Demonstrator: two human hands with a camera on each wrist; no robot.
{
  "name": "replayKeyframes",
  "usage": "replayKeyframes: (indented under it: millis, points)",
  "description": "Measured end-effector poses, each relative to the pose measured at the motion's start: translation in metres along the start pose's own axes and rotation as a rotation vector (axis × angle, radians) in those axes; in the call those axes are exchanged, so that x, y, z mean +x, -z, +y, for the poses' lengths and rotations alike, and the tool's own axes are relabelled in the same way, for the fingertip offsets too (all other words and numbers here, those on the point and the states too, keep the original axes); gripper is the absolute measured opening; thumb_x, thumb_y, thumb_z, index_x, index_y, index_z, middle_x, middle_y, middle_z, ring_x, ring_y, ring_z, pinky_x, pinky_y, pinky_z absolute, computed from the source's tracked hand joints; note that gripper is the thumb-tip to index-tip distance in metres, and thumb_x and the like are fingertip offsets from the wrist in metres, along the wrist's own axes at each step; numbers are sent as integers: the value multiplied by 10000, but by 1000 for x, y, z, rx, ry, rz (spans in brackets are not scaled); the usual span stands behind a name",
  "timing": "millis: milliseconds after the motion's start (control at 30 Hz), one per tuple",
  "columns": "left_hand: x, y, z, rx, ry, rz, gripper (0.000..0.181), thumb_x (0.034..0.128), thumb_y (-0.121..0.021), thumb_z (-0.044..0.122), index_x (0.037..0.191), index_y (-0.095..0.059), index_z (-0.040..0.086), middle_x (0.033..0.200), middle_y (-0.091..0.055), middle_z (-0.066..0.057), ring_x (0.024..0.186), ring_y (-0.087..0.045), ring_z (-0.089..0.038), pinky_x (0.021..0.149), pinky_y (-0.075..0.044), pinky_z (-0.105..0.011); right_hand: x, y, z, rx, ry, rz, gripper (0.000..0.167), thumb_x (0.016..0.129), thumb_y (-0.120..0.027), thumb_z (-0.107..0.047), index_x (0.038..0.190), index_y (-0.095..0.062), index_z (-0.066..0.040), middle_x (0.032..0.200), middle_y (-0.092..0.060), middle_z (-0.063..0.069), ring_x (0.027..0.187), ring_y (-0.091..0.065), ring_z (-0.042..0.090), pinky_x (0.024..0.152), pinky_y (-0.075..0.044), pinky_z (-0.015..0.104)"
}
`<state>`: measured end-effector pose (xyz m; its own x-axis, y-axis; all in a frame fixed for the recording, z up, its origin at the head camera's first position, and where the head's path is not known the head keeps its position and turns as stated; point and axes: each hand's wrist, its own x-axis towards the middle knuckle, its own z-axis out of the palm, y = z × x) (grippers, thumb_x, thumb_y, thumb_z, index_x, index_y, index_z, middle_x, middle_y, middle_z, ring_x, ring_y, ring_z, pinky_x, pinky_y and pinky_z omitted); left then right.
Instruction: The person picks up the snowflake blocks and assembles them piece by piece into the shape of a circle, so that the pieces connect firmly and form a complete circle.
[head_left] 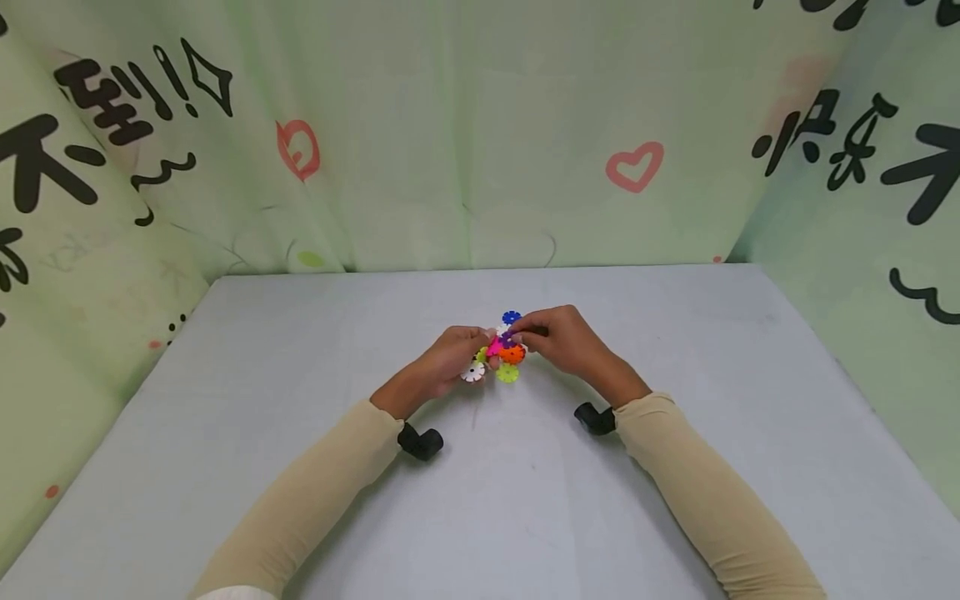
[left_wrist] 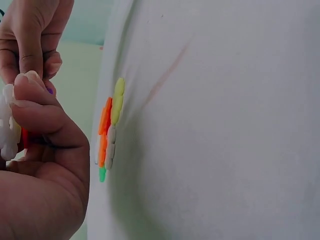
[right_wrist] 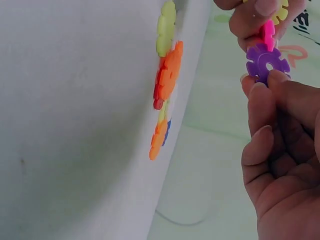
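Near the middle of the table, my left hand (head_left: 455, 354) holds a small group of notched plastic discs. Among them are a white disc (head_left: 472, 372), a pink disc (right_wrist: 268, 35) and a yellow disc (right_wrist: 282, 11). Between thumb and fingertips, my right hand (head_left: 558, 335) pinches a purple disc (right_wrist: 265, 61). The purple disc's edge meets the pink one; how deep the notches fit I cannot tell. My left fingers (left_wrist: 45, 112) hide part of the group.
More notched discs lie on the white table (head_left: 360, 325) beyond the hands: an orange disc (head_left: 512, 354), a yellow-green disc (head_left: 507, 373) and a blue disc (head_left: 512, 317). Some overlap. A patterned curtain (head_left: 465, 142) hangs behind the table and along both sides.
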<state>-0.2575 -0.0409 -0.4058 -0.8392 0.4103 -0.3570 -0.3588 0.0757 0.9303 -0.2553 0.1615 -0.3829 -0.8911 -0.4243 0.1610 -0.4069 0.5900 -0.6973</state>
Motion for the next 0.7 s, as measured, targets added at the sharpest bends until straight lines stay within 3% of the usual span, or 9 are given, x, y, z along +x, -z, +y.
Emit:
replayKeyframes:
  millis: [333,700]
  points:
    - [-7,10,-2,-29,-54,-105,354,1062,-418,217,1194,-543,-87,824,-667,-105,561,-609,-149,584,-523,-231,0,-3,-5,50,72,21,133,863,-727,-24,988,-762,3,916,-730,112,728,-679,299,611,-541,269]
    - [-7,13,2,-21,-35,-70,340,1057,-436,222,1169,-524,-87,872,-698,-120,671,-672,-157,615,-515,-198,2,-9,-8,45,91,62,135,849,-730,11,981,-761,13,914,-730,119,796,-701,201,651,-554,244]
